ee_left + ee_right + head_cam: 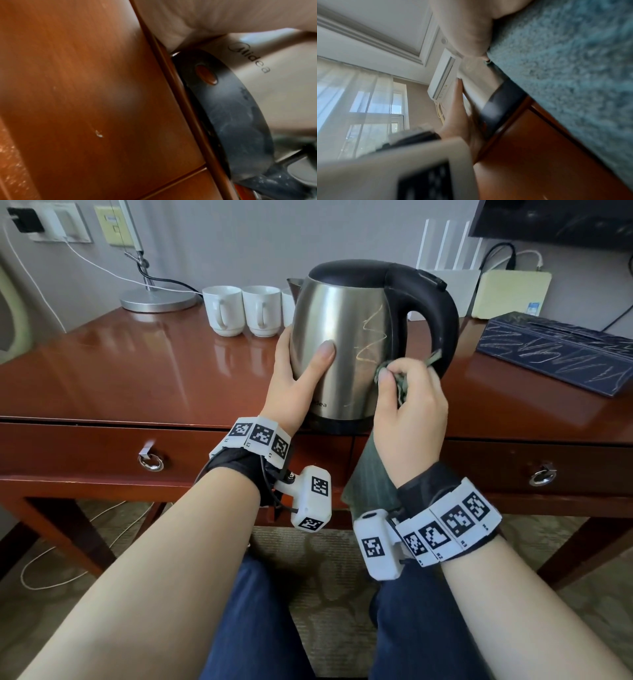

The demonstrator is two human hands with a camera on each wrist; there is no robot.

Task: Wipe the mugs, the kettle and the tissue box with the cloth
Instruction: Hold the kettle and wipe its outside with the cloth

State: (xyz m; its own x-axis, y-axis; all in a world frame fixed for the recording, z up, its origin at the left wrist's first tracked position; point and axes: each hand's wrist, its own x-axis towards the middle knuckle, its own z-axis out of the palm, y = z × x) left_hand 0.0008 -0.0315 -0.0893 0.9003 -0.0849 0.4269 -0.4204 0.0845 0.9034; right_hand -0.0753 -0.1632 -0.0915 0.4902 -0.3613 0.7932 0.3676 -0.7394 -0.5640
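Note:
A steel kettle with a black lid and handle stands near the front edge of the wooden desk. My left hand holds its left side, thumb across the front and fingers round the far side. My right hand grips a bunched green cloth against the kettle's lower right, beside the handle. The cloth's tail hangs over the desk edge. In the left wrist view the kettle's black base fills the right side. Two white mugs stand behind; a third is partly hidden. A dark tissue box with scribbles lies at the right.
A lamp base and cables sit at the back left. A white router and a pale box stand behind the kettle. Drawers with ring pulls face me, and my knees are under the desk.

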